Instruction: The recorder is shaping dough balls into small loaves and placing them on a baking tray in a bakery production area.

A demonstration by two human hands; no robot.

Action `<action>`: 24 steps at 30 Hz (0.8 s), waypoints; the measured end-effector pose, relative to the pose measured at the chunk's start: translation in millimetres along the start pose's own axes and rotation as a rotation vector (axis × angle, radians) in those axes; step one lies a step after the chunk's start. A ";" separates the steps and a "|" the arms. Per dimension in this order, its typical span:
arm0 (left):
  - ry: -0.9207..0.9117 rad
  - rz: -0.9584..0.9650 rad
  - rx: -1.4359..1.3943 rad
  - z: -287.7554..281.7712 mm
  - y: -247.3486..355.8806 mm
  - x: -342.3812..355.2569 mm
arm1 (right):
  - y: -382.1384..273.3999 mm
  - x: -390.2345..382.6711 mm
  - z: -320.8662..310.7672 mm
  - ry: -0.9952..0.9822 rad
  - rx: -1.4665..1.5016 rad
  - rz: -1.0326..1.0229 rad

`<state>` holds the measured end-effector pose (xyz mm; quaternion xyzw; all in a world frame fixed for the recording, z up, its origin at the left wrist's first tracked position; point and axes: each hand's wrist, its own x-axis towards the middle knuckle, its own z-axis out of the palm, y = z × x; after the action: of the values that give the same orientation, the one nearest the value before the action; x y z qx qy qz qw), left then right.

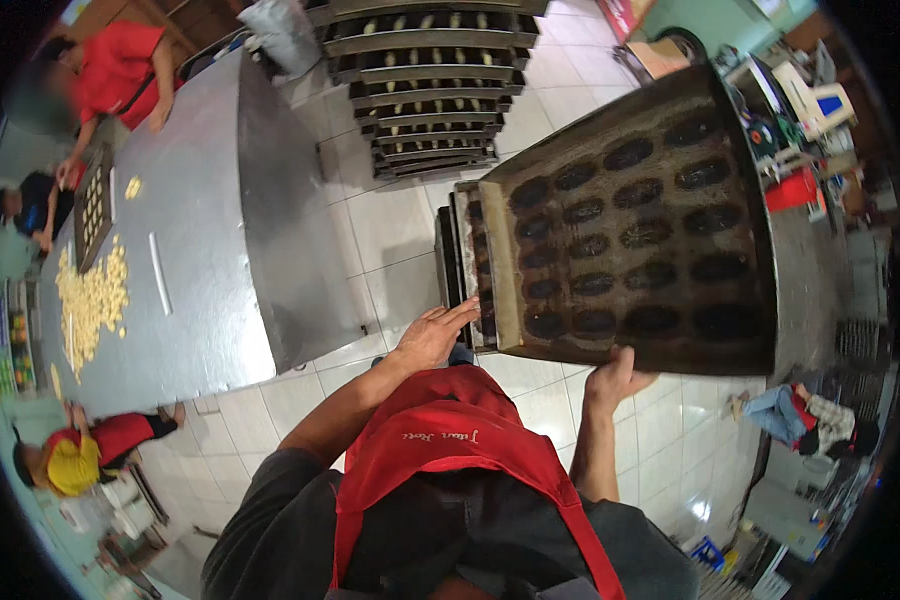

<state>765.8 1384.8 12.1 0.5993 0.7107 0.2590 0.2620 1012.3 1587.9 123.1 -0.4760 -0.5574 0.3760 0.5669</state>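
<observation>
A large dark baking tray (618,222) with rows of oval blackened marks is in front of me to the right, tilted. My right hand (615,382) is closed on its near edge, thumb up over the rim. Its left end lies over a stack of more trays (459,240), mostly hidden below it. My left hand (436,335) reaches to the near end of that stack, fingers stretched out and touching the tray edges beside the big tray's left rim.
A metal worktable (205,200) at left carries many small dough pieces (95,295), a rolling pin (160,273) and a filled tray (95,205). Co-workers stand around it. Ahead is a tall stack of loaded trays (430,95). Another person (810,420) is at far right.
</observation>
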 end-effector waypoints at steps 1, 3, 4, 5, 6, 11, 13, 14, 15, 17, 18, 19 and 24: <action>0.019 -0.024 0.003 1.8 2.2 0.3 | -12.5 -13.6 4.0 -0.031 0.061 -0.165; 0.077 0.007 -0.029 6.3 6.3 -6.2 | -56.5 -11.1 13.5 -0.207 0.040 -0.269; 0.068 0.000 -0.072 -3.5 14.1 -11.7 | -72.2 -2.7 22.4 -0.142 0.066 -0.334; 0.098 -0.030 -0.068 -4.9 17.5 -21.1 | -89.9 9.2 32.5 -0.072 0.091 -0.401; 0.121 -0.100 -0.111 -3.7 20.6 -33.9 | -115.4 16.3 40.4 -0.088 0.174 -0.285; 0.325 -0.199 -0.243 0.1 11.1 -153.5 | -177.2 28.9 98.2 -0.429 0.357 0.049; 0.369 -0.262 -0.286 -1.6 6.4 -216.0 | -162.4 13.5 139.5 -0.625 0.326 0.259; 0.393 -0.392 -0.298 2.0 3.5 -249.0 | -156.3 -6.0 162.4 -0.647 0.320 0.353; 0.413 -0.517 -0.311 6.3 -0.9 -284.0 | -146.5 -28.8 185.7 -0.665 0.311 0.447; 0.556 -0.567 -0.351 29.5 -15.8 -365.6 | -112.2 -71.4 230.6 -0.849 0.380 0.667; 0.668 -0.597 -0.392 37.0 -21.2 -406.9 | -110.0 -103.3 252.8 -0.896 0.335 0.711; 0.753 -0.704 -0.401 35.8 -19.6 -443.6 | -105.7 -134.4 274.2 -0.933 0.289 0.754; 1.148 -1.089 -0.424 72.9 -15.8 -611.2 | -92.1 -241.1 367.6 -1.027 0.172 0.818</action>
<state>892.4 782.8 -13.9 -0.1179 0.8615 0.4908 0.0541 615.8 1377.1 118.0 -0.3625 -0.4992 0.7833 0.0763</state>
